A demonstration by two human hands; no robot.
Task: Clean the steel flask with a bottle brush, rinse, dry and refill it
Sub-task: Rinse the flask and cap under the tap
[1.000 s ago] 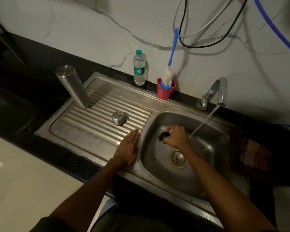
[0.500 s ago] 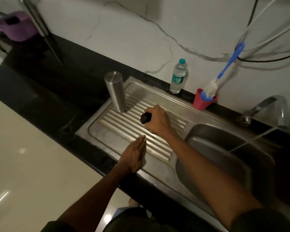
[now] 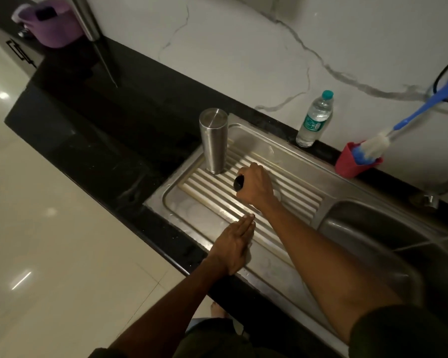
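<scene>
The steel flask [image 3: 214, 143] stands upside down at the far left corner of the ribbed drainboard [image 3: 295, 182]. My right hand [image 3: 256, 187] hovers low over the ribs just right of the flask and grips a small black stopper [image 3: 239, 182], whose end pokes out toward the flask. My left hand [image 3: 234, 244] lies flat with straight fingers on the drainboard's front rim. The bottle brush [image 3: 373, 148], blue-handled with white and blue bristles, stands in a red cup [image 3: 349, 164] at the back. The flask's steel cap is not visible.
A plastic water bottle [image 3: 313, 122] stands against the wall behind the drainboard. The sink basin [image 3: 367, 244] lies to the right, with a thin water stream [image 3: 429, 241] running into it from the tap [image 3: 435, 192]. A purple container [image 3: 52, 27] sits on the black counter far left.
My right hand carried the black stopper out of the basin's water stream leftward onto the drainboard near the flask. My left hand stayed flat on the rim. The view swung left.
</scene>
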